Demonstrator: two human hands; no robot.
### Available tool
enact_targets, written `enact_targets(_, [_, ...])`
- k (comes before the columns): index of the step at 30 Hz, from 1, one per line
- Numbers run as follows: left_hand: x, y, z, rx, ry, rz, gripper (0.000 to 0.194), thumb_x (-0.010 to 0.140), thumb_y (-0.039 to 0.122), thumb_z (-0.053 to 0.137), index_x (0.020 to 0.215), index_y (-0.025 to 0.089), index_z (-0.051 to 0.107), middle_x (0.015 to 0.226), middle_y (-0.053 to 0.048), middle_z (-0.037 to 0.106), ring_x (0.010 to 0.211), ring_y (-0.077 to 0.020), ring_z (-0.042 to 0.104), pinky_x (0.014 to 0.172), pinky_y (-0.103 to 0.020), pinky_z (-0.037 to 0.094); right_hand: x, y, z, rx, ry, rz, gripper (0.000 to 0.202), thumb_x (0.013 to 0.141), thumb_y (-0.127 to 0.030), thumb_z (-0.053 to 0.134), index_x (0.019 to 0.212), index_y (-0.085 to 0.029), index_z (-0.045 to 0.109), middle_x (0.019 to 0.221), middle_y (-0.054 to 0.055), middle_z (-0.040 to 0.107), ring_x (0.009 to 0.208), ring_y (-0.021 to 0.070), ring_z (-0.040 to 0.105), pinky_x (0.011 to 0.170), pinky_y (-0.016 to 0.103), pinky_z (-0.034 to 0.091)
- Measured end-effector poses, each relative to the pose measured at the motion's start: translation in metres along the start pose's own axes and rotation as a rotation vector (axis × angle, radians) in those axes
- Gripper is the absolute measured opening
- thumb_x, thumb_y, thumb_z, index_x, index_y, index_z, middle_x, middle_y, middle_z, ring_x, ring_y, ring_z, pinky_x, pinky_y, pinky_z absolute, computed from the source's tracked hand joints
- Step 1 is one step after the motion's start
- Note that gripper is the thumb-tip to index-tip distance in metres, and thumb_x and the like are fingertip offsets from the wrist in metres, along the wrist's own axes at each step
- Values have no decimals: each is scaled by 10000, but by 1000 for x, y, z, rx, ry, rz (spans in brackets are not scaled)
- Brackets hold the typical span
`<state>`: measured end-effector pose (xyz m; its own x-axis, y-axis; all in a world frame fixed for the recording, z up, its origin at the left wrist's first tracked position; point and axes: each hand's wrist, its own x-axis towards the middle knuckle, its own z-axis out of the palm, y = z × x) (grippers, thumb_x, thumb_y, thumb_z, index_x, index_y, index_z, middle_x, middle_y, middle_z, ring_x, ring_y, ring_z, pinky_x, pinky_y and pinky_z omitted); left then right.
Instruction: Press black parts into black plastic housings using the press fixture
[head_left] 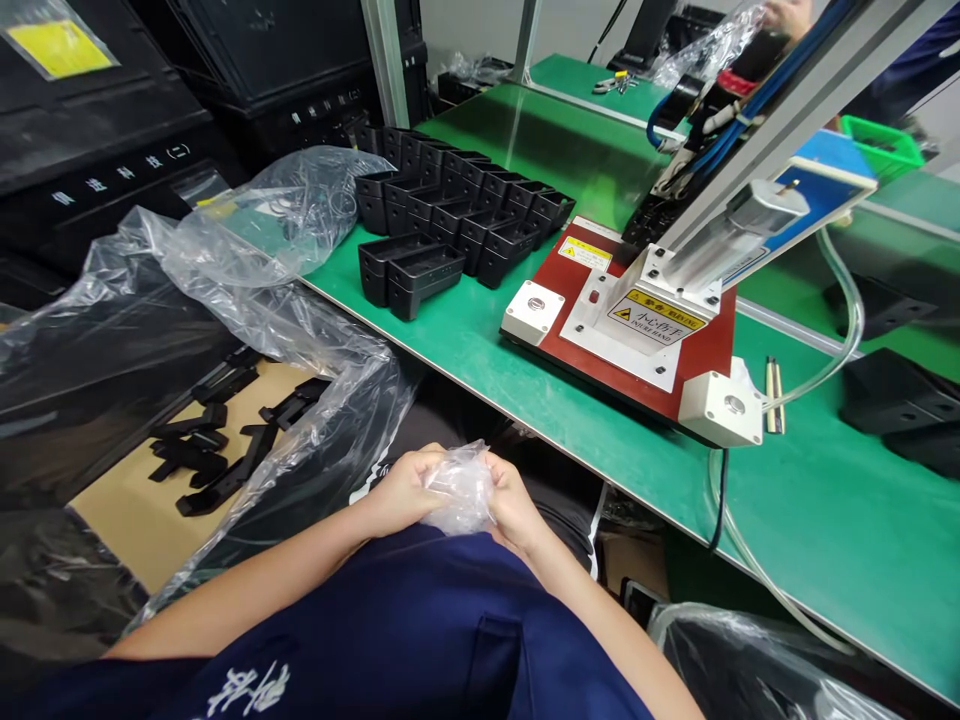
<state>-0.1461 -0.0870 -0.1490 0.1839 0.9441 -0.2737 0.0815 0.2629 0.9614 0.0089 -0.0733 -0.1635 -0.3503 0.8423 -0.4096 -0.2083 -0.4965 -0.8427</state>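
A crumpled clear plastic bag is bunched between my two hands, close to my body and below the bench edge. My left hand grips its left side, fingers curled into the film. On the other side, my right hand is closed on the bag too. Whether the bag contains anything is hard to make out. Beyond my hands, rows of black plastic housings stand on the green bench top.
A press with a red base and white button boxes stands on the bench. At left, a plastic-lined box holds loose black parts on cardboard. More black housings lie right. Another person's hand shows at the back.
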Motion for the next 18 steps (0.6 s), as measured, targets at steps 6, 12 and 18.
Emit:
enact_targets(6, [2, -12, -1, -185, 141, -152, 78, 549, 135, 700, 562, 146, 624, 589, 8, 538, 564, -116, 458, 556, -235, 355, -17, -13, -16, -5, -274, 51, 357, 584, -322, 753, 732, -205, 450, 687, -46, 488, 605, 87, 439, 573, 210, 356])
enact_targets(12, [18, -21, 18, -393, 220, -303, 125, 538, 154, 684, 591, 150, 571, 581, 9, 558, 535, -114, 490, 548, -240, 392, -10, -3, -19, -218, -174, -95, 292, 599, -240, 706, 710, -210, 437, 685, -62, 460, 622, 90, 420, 573, 216, 359])
enact_targets(18, [18, -5, 24, -493, 56, -381, 252, 632, 224, 717, 850, 117, 650, 823, -78, 662, 728, -171, 615, 680, -282, 478, 10, 14, -19, -190, 139, -217, 289, 594, -234, 592, 575, -227, 303, 541, -89, 298, 502, 64, 233, 465, 212, 193])
